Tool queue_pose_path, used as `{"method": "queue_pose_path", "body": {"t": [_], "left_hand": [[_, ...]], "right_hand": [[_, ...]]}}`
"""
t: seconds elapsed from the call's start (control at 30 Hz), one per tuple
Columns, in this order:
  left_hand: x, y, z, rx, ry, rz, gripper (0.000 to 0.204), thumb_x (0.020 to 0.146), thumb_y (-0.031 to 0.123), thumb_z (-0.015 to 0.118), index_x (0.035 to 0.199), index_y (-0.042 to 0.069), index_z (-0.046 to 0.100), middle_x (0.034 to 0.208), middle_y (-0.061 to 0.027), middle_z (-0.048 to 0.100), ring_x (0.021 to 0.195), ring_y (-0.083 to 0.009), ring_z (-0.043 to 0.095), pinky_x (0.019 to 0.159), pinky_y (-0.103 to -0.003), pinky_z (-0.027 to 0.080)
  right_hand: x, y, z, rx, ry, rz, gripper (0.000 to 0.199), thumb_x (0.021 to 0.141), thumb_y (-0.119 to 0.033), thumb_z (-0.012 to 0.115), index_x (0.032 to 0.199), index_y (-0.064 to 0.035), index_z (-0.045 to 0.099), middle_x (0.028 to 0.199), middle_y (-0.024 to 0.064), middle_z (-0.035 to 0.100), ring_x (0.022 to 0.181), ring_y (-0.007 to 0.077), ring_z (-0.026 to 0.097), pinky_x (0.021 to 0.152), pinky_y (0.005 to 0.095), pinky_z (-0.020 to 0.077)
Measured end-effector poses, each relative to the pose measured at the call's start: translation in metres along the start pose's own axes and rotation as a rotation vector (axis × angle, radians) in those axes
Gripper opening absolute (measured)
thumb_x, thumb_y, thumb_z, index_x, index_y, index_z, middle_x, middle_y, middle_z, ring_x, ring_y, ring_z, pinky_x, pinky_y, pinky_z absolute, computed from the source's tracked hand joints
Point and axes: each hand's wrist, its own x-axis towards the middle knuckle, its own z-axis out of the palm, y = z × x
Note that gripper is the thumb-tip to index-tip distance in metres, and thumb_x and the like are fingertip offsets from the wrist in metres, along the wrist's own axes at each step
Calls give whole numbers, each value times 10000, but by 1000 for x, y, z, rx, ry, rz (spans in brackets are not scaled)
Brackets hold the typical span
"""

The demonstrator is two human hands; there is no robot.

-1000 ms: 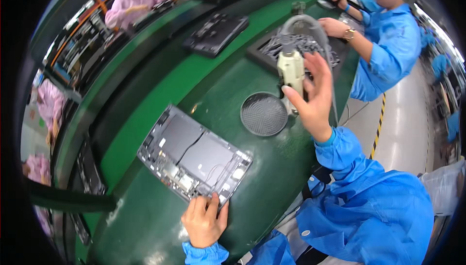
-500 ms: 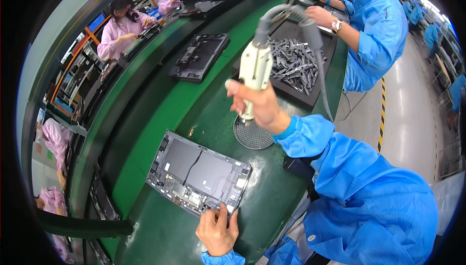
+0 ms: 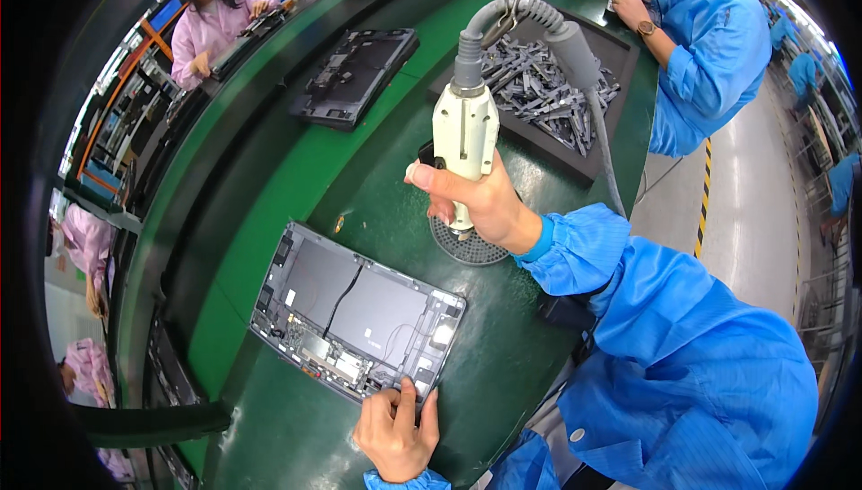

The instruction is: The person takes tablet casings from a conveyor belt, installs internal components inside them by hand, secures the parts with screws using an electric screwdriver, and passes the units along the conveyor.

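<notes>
An opened laptop base [image 3: 382, 306] lies on the green bench, its circuit board, a black cable and the inner casing exposed. My left hand [image 3: 395, 436] is closed on its near edge, fingertips and thumb at the lower right corner. Raised above the bench, my right hand [image 3: 489, 207] is wrapped around a cream-coloured electric screwdriver [image 3: 465, 131] held upright, tip down. A metal clip and a grey cable join its top. Beneath the tip sits a round grey perforated dish [image 3: 469, 252], partly hidden by the hand; the tip is apart from the laptop base.
Behind the screwdriver stands a dark tray [image 3: 620, 86] heaped with small grey metal parts [image 3: 548, 95]. Another laptop base [image 3: 356, 77] rests on the green conveyor strip at upper left. A co-worker in blue [image 3: 714, 59] works at upper right; people in pink [image 3: 215, 23] sit across the line.
My right hand and the screwdriver have shifted slightly, and the tool hangs straighter. My left hand stays on the laptop base's edge. The whole view has moved a little.
</notes>
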Motion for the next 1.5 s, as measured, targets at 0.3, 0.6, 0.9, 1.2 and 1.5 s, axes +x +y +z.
{"method": "queue_pose_path", "body": {"t": [0.3,0.6,0.9,1.2,1.5], "left_hand": [[-2,-5,3,7,25,2,318,602,97,789,887,9,680,708,-61,508,565,-206,500,478,-310,406],[-4,-13,8,-93,115,45,277,632,121,755,891,65,674,765,-30,524,639,-191,544,517,-320,455],[-12,-13,6,-85,119,15,256,649,125,732,880,41,658,769,-37,493,652,-185,533,525,-320,458],[-9,-12,6,-90,116,23,234,662,122,711,859,17,642,772,-34,477,678,-170,519,523,-310,451],[-12,-12,-1,-73,84,32,223,662,134,706,850,35,639,772,-38,471,687,-183,522,530,-318,449]], "right_hand": [[-1,4,10,22,13,-10,204,788,-145,697,857,9,582,549,29,522,440,110,483,441,264,418],[-9,-10,-7,139,-184,-166,397,982,-311,384,1066,43,544,535,-31,382,505,79,403,598,265,407],[-84,-1,68,269,-620,-14,471,839,-321,644,1029,92,521,606,56,513,510,112,482,584,288,453],[-89,6,73,257,-620,96,360,816,-208,640,1009,78,537,609,66,517,502,113,475,564,284,444],[-100,1,82,73,-583,133,290,789,-177,698,946,25,561,657,61,565,549,115,522,564,264,455]]}}
